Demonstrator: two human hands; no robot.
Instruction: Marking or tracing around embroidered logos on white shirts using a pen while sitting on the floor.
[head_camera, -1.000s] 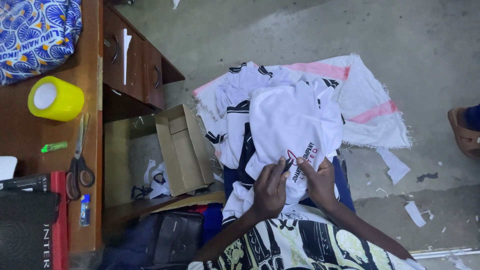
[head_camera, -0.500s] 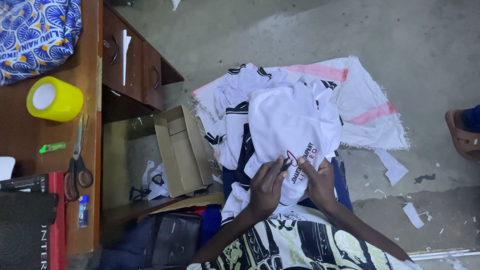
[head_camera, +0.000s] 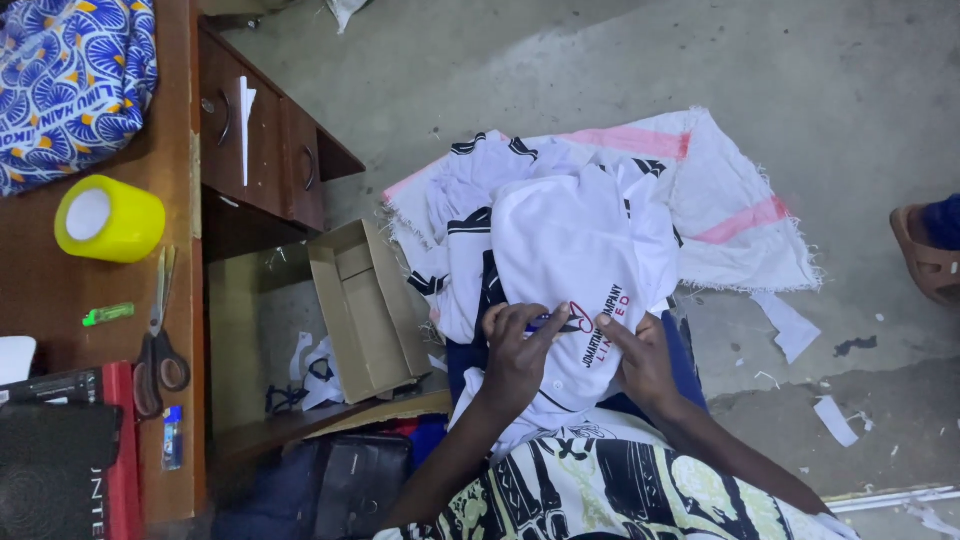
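A white shirt (head_camera: 585, 235) with dark trim and a printed red and black logo lies over my lap on top of more white garments (head_camera: 470, 175). My left hand (head_camera: 515, 350) grips a thin blue tool (head_camera: 545, 321), its tip at the logo. My right hand (head_camera: 640, 355) pinches the shirt cloth just right of the logo, fingers pressed on the fabric. Both hands lie close together at the near edge of the shirt.
A white sack with pink stripes (head_camera: 740, 215) is spread on the concrete floor under the garments. At left stand a wooden desk (head_camera: 40, 300) with yellow tape roll (head_camera: 108, 218), scissors (head_camera: 155, 350) and patterned blue cloth (head_camera: 70, 80). An open cardboard box (head_camera: 365, 310) sits below. Another person's sandalled foot (head_camera: 930, 255) is at right.
Both hands stay at the logo; the fingers have shifted only slightly on the cloth.
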